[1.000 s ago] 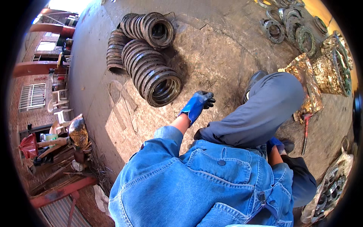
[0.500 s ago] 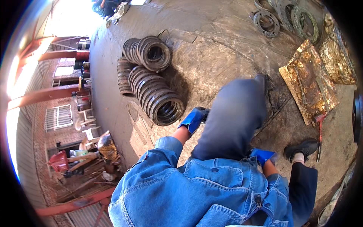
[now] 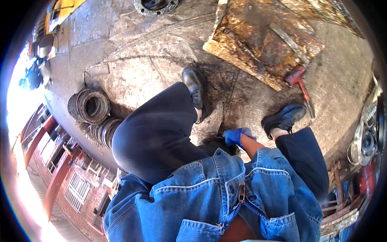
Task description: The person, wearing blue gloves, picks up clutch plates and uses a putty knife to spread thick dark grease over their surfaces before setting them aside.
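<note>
My right hand (image 3: 238, 136), in a blue and black glove, is low between my legs. It is right beside a dark round-edged piece (image 3: 211, 141), partly hidden by my thigh and jacket; it looks like a metal ring. The fingers are in shadow, so whether they grip it is unclear. My left hand is out of sight behind my raised left leg (image 3: 157, 129). Past that knee stand stacks of dark metal rings, one upper stack (image 3: 93, 107) and one lower stack (image 3: 105, 133) partly covered by the leg.
A red sledgehammer (image 3: 297, 76) leans by a rusty, greasy metal plate (image 3: 258, 40) that has bars lying on it. A flanged ring (image 3: 155, 6) is at the far edge. My black shoes (image 3: 194, 88) are on the stained floor. A white cloth-like bundle (image 3: 363, 141) is at the right.
My view has swung to the right, so the ring stacks now appear further left. My left hand has gone out of sight behind the leg. My right hand now shows between my legs.
</note>
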A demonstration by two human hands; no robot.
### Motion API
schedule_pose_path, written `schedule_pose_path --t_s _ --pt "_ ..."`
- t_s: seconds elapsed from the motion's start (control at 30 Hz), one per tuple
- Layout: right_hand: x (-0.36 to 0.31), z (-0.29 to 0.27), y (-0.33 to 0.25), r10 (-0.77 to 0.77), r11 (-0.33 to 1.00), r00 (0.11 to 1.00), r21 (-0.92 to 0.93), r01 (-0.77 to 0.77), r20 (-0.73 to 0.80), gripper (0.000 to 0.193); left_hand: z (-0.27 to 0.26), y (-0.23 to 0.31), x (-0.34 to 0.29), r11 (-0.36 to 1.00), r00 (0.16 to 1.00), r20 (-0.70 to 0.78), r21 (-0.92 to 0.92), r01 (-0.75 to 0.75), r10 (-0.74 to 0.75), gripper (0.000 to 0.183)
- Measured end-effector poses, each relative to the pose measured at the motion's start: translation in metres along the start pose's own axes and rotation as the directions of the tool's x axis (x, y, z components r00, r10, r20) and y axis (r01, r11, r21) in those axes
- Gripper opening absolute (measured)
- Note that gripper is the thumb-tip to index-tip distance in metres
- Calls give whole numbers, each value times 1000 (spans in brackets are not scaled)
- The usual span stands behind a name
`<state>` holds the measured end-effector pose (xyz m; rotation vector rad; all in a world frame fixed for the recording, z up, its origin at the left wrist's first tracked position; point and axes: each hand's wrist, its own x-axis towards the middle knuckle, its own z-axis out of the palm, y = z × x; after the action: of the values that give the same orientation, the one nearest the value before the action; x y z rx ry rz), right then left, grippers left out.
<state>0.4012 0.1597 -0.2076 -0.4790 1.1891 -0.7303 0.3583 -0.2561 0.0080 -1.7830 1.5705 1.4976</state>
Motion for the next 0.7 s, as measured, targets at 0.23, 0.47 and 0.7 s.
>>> schedule_pose_path --t_s 0.23,0.47,0.7 --pt "-48 -75 -34 207 931 978 -300 -209 -38 26 -8 -18 -44 1000 999 -42 -1 -6 6 34" --pt "-87 -146 -47 235 822 942 -469 -323 -238 26 4 -81 -47 987 998 -42 158 -33 40 32" --pt "-151 -209 -126 -11 774 828 -529 -348 -560 29 2 -106 -31 993 988 106 15 -117 115 31"
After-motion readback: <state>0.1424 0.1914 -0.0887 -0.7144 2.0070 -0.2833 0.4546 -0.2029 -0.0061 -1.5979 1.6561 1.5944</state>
